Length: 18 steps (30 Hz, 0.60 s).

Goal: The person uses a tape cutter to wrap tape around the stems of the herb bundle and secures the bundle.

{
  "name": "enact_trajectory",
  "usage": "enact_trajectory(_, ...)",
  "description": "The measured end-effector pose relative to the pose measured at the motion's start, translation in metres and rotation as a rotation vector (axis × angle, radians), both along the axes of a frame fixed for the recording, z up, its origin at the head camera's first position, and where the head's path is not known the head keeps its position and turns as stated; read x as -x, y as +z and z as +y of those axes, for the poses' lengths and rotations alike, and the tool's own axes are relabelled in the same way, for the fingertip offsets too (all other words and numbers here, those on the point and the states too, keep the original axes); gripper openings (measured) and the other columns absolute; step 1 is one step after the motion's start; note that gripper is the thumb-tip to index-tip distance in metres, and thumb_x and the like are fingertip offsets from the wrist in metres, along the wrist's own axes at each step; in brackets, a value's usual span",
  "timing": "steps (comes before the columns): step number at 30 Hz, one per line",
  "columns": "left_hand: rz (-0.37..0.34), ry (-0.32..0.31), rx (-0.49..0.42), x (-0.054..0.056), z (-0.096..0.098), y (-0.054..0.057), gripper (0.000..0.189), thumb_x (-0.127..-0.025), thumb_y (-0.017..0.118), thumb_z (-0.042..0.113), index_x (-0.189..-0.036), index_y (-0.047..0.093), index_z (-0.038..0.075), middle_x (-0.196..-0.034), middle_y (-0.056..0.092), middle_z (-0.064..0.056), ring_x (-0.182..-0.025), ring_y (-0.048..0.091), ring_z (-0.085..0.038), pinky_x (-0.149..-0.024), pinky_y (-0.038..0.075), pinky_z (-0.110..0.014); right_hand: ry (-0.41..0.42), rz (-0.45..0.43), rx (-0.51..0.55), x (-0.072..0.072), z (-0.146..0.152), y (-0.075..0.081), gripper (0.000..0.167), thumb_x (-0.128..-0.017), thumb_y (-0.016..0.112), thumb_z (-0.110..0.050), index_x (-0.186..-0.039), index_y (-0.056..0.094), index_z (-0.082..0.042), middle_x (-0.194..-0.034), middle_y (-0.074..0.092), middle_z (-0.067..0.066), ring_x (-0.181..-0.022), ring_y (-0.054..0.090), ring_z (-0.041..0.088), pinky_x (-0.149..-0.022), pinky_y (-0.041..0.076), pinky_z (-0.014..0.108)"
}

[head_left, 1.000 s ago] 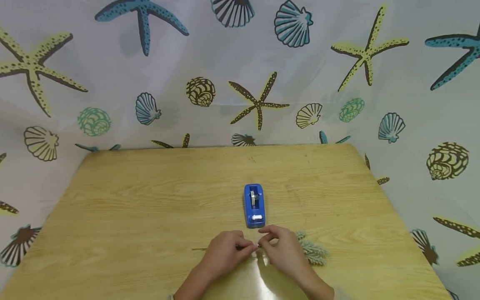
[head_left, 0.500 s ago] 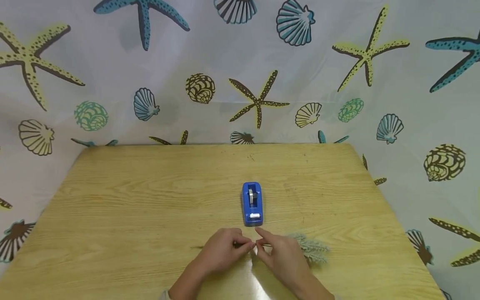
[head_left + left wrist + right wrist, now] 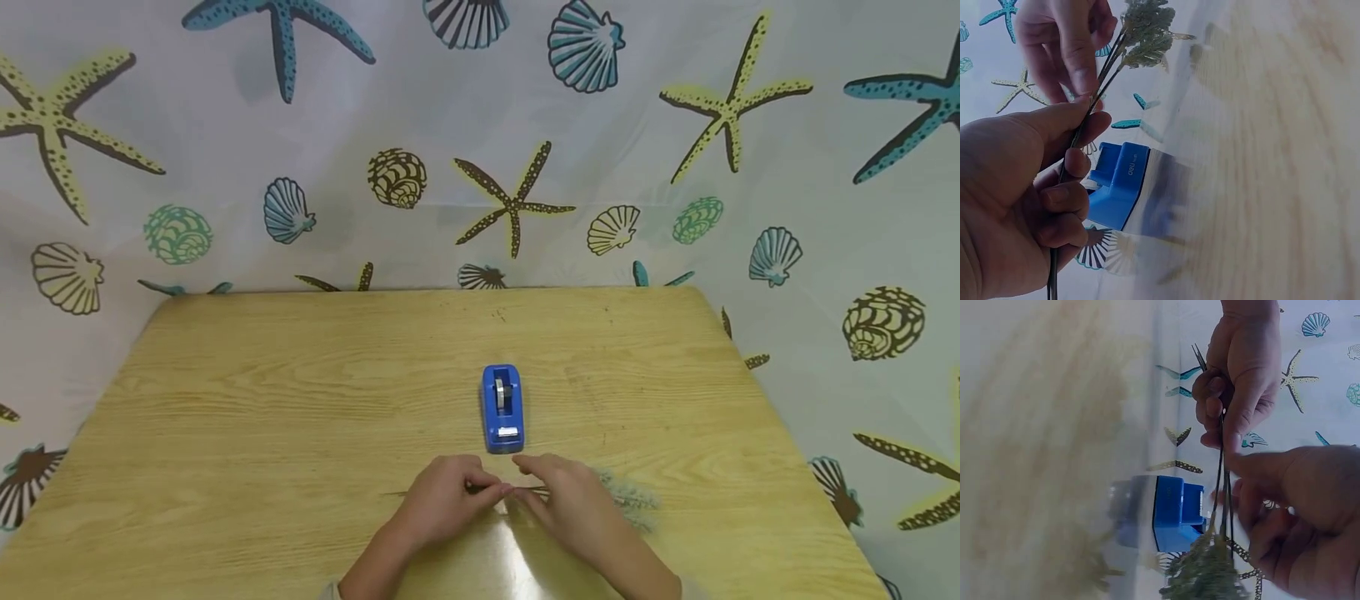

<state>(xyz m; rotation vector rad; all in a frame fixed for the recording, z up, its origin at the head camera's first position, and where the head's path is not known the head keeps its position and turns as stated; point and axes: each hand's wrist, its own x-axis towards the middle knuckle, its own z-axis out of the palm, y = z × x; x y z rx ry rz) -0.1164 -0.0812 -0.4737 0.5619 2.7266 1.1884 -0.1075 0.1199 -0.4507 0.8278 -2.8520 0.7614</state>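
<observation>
A bunch of grey-green sprigs with thin dark stems lies crosswise between both hands, leafy heads to the right. My left hand grips the stems, its fingers curled round them in the left wrist view. With thumb and finger my right hand pinches the stems right beside the left thumb, the two thumb tips nearly touching. The right wrist view shows the leafy heads below the right hand, and stem ends sticking out past the left hand. Whether tape lies under the fingertips cannot be told.
A blue tape dispenser stands on the wooden table just beyond the hands, its cutter end facing them. White cloth printed with shells and starfish hangs behind the table and at both sides.
The right fingers have shifted slightly at the stems, the thumb now closer against the left thumb. The left hand keeps its grip. The head view has moved a little.
</observation>
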Motion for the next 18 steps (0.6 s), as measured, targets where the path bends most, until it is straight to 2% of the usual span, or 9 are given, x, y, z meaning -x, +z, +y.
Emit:
enact_trajectory(2,0.048,-0.002,0.023,0.0,0.001,-0.001,0.013,-0.09,0.074,0.032,-0.087,0.083,0.022,-0.063,0.047,0.014,-0.056,0.037,0.002,-0.052,0.034,-0.018,0.005,0.028,-0.085,0.001,0.0,0.001,0.021,-0.09,0.074,-0.024,-0.106,0.077,-0.01,-0.09,0.076,0.0,-0.078,0.071,0.013,-0.064,0.054,0.022)
enact_trajectory(3,0.079,-0.001,0.038,-0.001,0.002,-0.002,0.012,-0.089,0.075,0.031,-0.086,0.083,0.022,-0.064,0.048,0.014,-0.056,0.037,0.002,-0.052,0.034,-0.018,0.007,0.034,-0.129,0.001,-0.001,0.002,0.017,-0.09,0.074,-0.025,-0.1,0.079,-0.012,-0.086,0.074,-0.002,-0.075,0.069,0.011,-0.065,0.054,0.023)
enact_trajectory(5,0.148,0.005,0.072,-0.002,0.003,-0.003,0.011,-0.088,0.077,0.031,-0.085,0.083,0.022,-0.066,0.05,0.015,-0.056,0.038,0.003,-0.052,0.034,-0.017,0.015,0.038,-0.2,0.002,-0.002,0.004,0.01,-0.089,0.074,-0.024,-0.09,0.08,-0.015,-0.075,0.069,-0.005,-0.065,0.062,0.007,-0.057,0.048,0.02)
enact_trajectory(8,0.225,0.019,0.098,-0.003,0.005,-0.005,0.009,-0.086,0.079,0.029,-0.084,0.083,0.021,-0.068,0.053,0.014,-0.057,0.038,0.004,-0.052,0.034,-0.015,0.013,0.065,-0.264,0.004,-0.004,0.006,0.008,-0.087,0.076,-0.025,-0.083,0.08,-0.018,-0.067,0.062,-0.008,-0.056,0.051,0.003,-0.049,0.037,0.019)
enact_trajectory(13,0.259,0.046,0.078,-0.005,0.005,-0.006,0.006,-0.085,0.08,0.025,-0.083,0.082,0.02,-0.071,0.056,0.012,-0.059,0.041,0.005,-0.054,0.037,-0.015,-0.013,0.141,-0.24,0.008,-0.005,0.003,0.007,-0.081,0.081,-0.026,-0.079,0.079,-0.02,-0.064,0.058,-0.01,-0.053,0.046,0.001,-0.048,0.034,0.017)
enact_trajectory(18,0.271,0.054,0.055,-0.004,0.005,-0.009,0.006,-0.085,0.08,0.022,-0.082,0.082,0.017,-0.072,0.058,0.009,-0.061,0.042,0.005,-0.056,0.039,-0.015,-0.028,0.164,-0.183,0.011,-0.005,-0.003,0.01,-0.077,0.084,-0.026,-0.077,0.077,-0.02,-0.065,0.058,-0.011,-0.053,0.046,-0.001,-0.049,0.035,0.016)
